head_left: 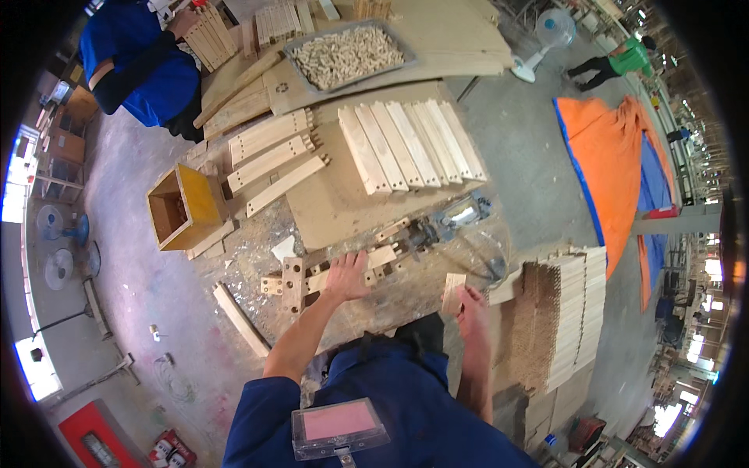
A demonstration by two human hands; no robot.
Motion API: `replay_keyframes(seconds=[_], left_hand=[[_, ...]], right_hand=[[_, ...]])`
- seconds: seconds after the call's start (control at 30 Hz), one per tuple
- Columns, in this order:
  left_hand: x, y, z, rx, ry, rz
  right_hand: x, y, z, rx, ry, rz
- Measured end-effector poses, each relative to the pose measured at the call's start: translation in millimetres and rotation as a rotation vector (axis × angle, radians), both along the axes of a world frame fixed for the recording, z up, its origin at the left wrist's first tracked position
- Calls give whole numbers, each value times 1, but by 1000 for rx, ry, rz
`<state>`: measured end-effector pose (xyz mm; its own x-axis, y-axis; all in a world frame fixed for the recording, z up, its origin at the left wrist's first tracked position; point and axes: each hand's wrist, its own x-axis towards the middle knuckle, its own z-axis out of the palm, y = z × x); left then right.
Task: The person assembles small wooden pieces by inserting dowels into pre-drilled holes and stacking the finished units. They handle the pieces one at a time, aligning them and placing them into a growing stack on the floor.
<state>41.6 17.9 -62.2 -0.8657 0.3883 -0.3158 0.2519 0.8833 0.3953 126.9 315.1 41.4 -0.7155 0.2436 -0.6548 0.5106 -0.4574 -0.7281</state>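
Note:
My left hand (pixel 348 275) lies across a pale wooden bar (pixel 382 256) on the worktable, its fingers bent over the bar's far edge. The bar sits among drilled wooden blocks (pixel 293 285), its right end close to a metal clamp-like device (pixel 424 232). Off to the right, my right hand (pixel 473 309) is closed on a small flat wooden piece (pixel 452 293), held above the table's near edge. Part of the bar is hidden under my left hand.
Dowelled wooden bars (pixel 269 171) and a row of wooden slats (pixel 409 144) lie beyond. A yellow box (pixel 195 207) stands left, a tall stack of slats (pixel 573 320) right. Farther back are a tray of dowels (pixel 406 58) and a person in blue (pixel 140 66).

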Motion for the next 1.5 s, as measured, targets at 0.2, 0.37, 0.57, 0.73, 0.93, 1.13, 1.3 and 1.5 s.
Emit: replay_keyframes(seconds=[0.2, 0.37, 0.57, 0.73, 0.93, 1.13, 1.3, 1.5], left_hand=[[8, -2, 0, -53, -37, -14], [3, -7, 4, -58, -63, -16], [-3, 0, 5, -41, -164, 41], [14, 20, 10, -59, -103, 73], [14, 21, 21, -196, 143, -40], [18, 22, 16, -165, 23, -26], [19, 20, 16, -138, 32, -57], [-5, 26, 23, 101, 63, -105]], right_hand=[[-8, -1, -6, -59, 9, 16], [-13, -10, -6, -80, -1, -23], [-9, -17, -3, 43, 28, 1], [-2, -18, -25, -27, 71, 79], [-31, -13, -16, -80, 61, 91], [-3, -5, -18, -56, 180, 128], [20, -9, -19, -86, 183, 66], [10, 5, -26, -32, 128, 38]])
